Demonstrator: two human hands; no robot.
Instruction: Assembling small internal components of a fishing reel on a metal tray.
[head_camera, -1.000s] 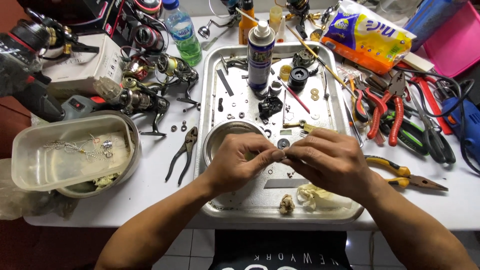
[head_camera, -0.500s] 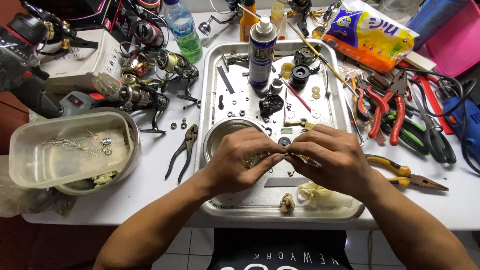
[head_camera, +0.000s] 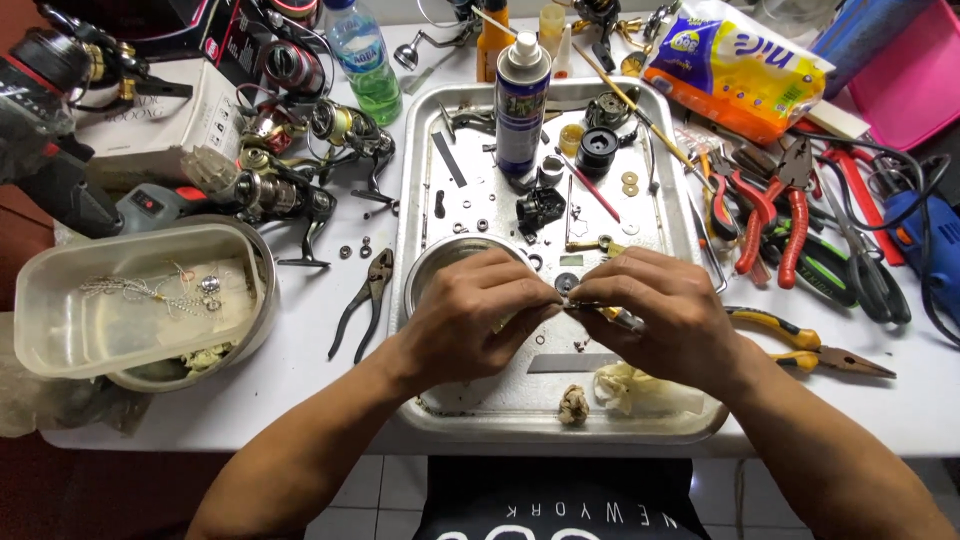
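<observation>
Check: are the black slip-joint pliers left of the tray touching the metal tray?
Apart. Head view: the black pliers lie on the white table, with a strip of bare tabletop plainly visible between them and the metal tray.

Tiny part (head_camera: 572, 303) hidden between hands

bright even overhead light, soft shadows, glare on the metal tray (head_camera: 660, 110), sharp focus.

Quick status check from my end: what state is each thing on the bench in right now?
left hand: fingers pinched on a small metal part
right hand: fingers pinched on the small metal part
spray can: upright, nozzle on
green bottle: upright, capped
black pliers: lying flat, handles apart
plastic tub: uncovered, bits inside
metal tray: flat, strewn with small parts
</observation>
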